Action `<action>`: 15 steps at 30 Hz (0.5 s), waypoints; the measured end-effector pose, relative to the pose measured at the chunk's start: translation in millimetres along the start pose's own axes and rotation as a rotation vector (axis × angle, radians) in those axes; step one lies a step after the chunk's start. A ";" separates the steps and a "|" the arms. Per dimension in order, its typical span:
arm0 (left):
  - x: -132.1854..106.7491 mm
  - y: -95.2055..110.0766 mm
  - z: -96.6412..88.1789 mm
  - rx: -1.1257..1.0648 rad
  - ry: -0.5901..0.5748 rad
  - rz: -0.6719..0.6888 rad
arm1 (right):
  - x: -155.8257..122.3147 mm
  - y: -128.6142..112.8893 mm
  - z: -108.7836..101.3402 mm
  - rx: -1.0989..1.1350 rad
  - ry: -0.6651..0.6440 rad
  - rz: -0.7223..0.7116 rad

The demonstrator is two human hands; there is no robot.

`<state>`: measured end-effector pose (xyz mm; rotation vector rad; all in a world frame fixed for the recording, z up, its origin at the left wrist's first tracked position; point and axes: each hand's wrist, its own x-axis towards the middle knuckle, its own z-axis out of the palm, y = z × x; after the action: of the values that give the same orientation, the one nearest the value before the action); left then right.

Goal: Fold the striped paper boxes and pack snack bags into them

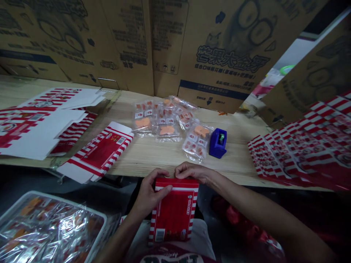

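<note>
A red box with white-striped edges (175, 212) stands upright against my lap, its barcode at the lower left. My left hand (150, 193) grips its upper left side, thumb across the printed face. At the box's top edge, my right hand (192, 172) has its fingers curled in; whether anything small is between them is hidden. Beyond the box, on the wooden table, lie several clear plastic packets (167, 120) with orange pieces inside. A blue tape dispenser (218, 143) sits to their right.
Another red striped box (101, 149) lies flat over the table's front edge. Unfolded printed cartons (35, 128) are stacked at left. A white tub (102, 219) of packets stands below left. Rows of striped boxes (298, 146) fill the right. Large cardboard cartons (170, 47) wall off the back.
</note>
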<state>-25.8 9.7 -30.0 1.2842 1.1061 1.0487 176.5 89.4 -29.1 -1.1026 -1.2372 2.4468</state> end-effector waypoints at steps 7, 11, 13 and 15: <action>-18.6 51.4 -15.4 -0.011 0.037 0.097 | -59.0 -8.3 -2.3 -0.129 0.287 -0.143; -25.3 62.7 11.6 0.379 -0.101 0.556 | -79.1 -4.5 10.5 0.062 0.299 -0.100; -21.7 47.4 28.0 0.459 -0.212 0.722 | -81.5 -5.7 17.2 0.106 0.348 -0.126; -18.0 32.9 35.3 0.450 -0.297 0.778 | -86.0 -12.1 22.2 0.086 0.374 -0.185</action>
<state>6.6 -13.4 2.7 2.2584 0.6214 1.1286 220.1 43.5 34.5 -1.2833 -1.0540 2.0210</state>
